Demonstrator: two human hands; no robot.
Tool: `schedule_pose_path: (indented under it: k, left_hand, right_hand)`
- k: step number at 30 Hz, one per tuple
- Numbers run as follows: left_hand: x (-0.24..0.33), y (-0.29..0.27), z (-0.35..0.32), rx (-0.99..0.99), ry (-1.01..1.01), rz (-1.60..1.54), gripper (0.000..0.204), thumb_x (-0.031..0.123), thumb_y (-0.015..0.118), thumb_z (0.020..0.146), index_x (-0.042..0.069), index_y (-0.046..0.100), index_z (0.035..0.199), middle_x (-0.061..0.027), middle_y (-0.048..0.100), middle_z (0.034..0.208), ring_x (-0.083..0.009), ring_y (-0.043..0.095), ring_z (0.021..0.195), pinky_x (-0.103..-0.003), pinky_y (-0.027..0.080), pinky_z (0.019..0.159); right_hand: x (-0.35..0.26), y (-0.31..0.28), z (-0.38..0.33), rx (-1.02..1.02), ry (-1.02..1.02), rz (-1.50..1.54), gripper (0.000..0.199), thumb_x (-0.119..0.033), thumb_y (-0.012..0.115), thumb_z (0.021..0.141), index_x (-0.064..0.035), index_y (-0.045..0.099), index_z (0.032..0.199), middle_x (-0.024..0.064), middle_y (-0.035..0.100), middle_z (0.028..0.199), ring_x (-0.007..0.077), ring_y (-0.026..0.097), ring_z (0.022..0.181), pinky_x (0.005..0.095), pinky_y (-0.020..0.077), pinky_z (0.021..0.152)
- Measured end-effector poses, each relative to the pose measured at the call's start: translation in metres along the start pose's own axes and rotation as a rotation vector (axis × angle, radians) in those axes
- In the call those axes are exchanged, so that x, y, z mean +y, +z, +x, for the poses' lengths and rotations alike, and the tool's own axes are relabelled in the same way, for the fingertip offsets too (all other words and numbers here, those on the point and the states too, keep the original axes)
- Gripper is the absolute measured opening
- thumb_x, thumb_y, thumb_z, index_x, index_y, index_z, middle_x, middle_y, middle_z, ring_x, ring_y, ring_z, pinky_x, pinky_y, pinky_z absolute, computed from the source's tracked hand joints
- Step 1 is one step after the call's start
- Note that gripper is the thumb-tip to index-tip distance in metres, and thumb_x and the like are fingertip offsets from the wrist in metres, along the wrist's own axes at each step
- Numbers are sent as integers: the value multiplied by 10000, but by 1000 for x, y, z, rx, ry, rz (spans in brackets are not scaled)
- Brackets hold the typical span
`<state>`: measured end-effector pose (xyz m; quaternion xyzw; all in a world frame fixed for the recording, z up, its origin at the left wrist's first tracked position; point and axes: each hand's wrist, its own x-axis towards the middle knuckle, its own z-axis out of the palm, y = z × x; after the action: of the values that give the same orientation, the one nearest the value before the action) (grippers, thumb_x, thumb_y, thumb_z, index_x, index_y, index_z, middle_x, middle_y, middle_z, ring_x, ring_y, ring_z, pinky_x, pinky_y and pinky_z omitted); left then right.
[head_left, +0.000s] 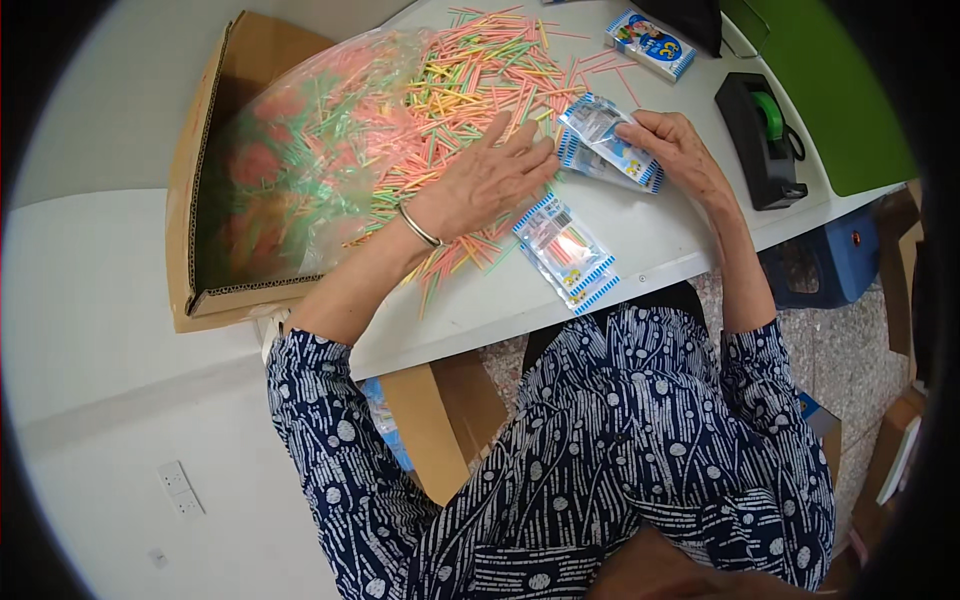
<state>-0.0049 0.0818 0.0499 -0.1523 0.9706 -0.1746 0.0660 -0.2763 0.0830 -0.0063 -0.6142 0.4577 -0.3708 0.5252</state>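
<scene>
My left hand, with a bracelet at its wrist, lies palm down over the near edge of a heap of thin pink, yellow and green sticks. Its fingers are spread. Between thumb and fingers, my right hand pinches a small blue-and-white packet, with another packet partly hidden beneath it. Closer to the table's front edge lie two overlapping packets; coloured sticks show through the upper one's clear face.
On the left, a cardboard box lies on its side, a clear plastic bag of sticks spilling from it. A small blue box stands at the back. To the right are a black tape dispenser and a green mat.
</scene>
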Motion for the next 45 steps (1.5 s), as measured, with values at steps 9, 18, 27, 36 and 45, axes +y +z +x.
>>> schedule_pose_path:
  k: [9,18,27,36,45]
  left_hand:
    - [0,3,-4,-171,35,106,465,251,561,832,16,459,1221,-115,451,1277,-254,362,1280,-454,248,1109]
    - [-4,27,-3,-36,-41,75,344,153,534,822,17,453,1127,-135,494,1163,-285,403,1236,-445,252,1110]
    - [-14,55,-15,222,-373,-340,289,38,550,787,9,491,1068,-151,535,1006,-326,503,1014,-434,383,910]
    - [-19,51,-4,457,-949,-884,176,157,483,943,-18,464,943,-165,566,745,-317,562,693,-399,448,657]
    - [-25,35,4,1030,-1154,-1923,197,226,472,993,30,490,977,-93,598,861,-195,606,818,-351,524,746]
  right_hand:
    - [-4,0,-2,3,23,-14,316,-300,603,910,-13,630,781,-69,496,642,13,398,609,205,319,542]
    - [-7,1,-3,20,22,-33,331,-318,607,899,-31,599,734,-71,451,619,22,371,594,219,291,533]
    - [-13,1,-3,20,-2,-56,353,-309,583,910,-5,599,731,-61,453,597,27,370,563,235,296,501]
    - [-10,2,0,47,-1,-76,355,-305,596,891,-36,534,667,-62,408,596,30,349,572,241,279,500]
    - [-10,5,0,76,6,-55,400,-305,608,882,-62,431,619,-58,344,588,37,312,566,255,256,494]
